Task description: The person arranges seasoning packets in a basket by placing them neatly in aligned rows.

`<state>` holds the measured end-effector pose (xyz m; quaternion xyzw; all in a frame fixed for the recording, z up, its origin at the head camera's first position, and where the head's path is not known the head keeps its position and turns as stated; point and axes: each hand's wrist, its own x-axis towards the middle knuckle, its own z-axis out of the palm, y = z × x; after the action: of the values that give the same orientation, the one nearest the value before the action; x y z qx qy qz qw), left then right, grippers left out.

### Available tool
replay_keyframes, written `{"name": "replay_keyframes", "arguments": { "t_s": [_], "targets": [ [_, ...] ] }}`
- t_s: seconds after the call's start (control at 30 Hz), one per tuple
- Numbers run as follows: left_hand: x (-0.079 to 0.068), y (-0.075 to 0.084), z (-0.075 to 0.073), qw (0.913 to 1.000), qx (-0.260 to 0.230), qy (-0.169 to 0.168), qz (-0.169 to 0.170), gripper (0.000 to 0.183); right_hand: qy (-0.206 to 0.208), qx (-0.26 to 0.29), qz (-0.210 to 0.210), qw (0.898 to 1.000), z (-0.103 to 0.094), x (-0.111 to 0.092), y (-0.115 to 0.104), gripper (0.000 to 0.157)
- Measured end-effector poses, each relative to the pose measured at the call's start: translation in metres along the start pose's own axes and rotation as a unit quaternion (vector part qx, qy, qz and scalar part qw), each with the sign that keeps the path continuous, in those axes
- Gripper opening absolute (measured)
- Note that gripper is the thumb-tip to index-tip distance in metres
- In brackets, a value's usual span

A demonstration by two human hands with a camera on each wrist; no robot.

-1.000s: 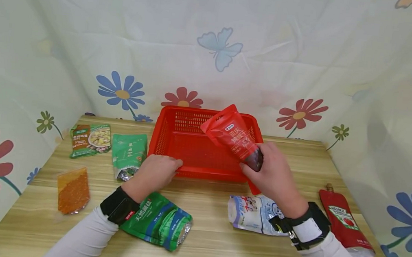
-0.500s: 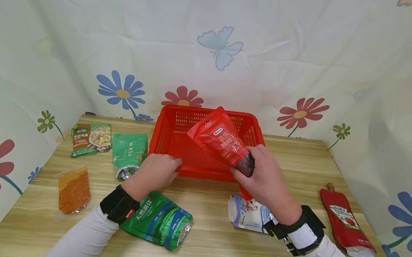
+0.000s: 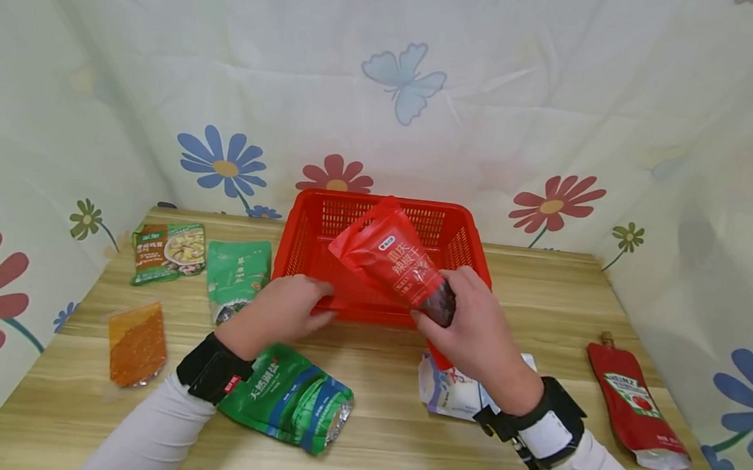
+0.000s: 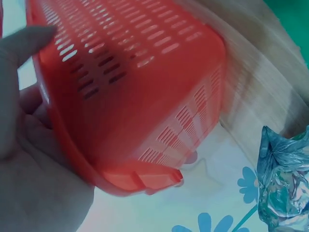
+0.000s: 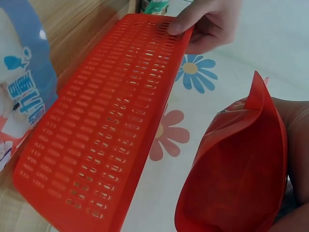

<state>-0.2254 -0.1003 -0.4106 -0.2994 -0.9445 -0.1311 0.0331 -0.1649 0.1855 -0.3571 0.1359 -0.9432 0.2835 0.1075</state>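
My left hand [image 3: 282, 309] grips the near left rim of a red perforated plastic basket [image 3: 289, 246]. In the left wrist view its thumb [image 4: 34, 41] lies on the outside of the basket wall, with the other fingers behind the rim. My right hand [image 3: 478, 341] holds a red pouch [image 3: 384, 254] with a clear window showing dark contents by its lower end. The pouch is tilted, its top pointing up and left over the basket. Below my right forearm lies a white and blue pouch [image 3: 446, 392], partly hidden. A green pouch with blue bands [image 3: 291, 399] lies near my left wrist.
Left on the wooden table lie a soup packet [image 3: 169, 253], a light green pouch [image 3: 239, 268] and an orange packet [image 3: 136, 348]. A red Heinz ketchup pouch [image 3: 634, 399] lies at the right. A flowered curtain [image 3: 385, 131] stands behind the basket.
My right hand has moved left, carrying the red pouch farther over the basket. The left hand stays at the rim, its thumb lower and farther from the fingers.
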Motion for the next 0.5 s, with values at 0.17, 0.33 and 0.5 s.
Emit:
{"name": "replay_keyframes", "arguments": {
  "t_s": [0.17, 0.33, 0.5],
  "targets": [
    [0.001, 0.004, -0.005, 0.9973, -0.072, -0.003, 0.008, 0.048, -0.002, 0.000, -0.001, 1.000, 0.002, 0.000, -0.002, 0.059],
    [0.003, 0.012, -0.004, 0.9909, -0.133, 0.013, 0.017, 0.049, 0.004, -0.001, -0.004, 1.000, 0.004, -0.001, -0.003, 0.059],
    [0.003, 0.023, -0.003, 0.9792, -0.196, 0.049, 0.015, 0.048, 0.016, -0.006, -0.017, 1.000, 0.006, 0.000, -0.006, 0.059]
  ]
}}
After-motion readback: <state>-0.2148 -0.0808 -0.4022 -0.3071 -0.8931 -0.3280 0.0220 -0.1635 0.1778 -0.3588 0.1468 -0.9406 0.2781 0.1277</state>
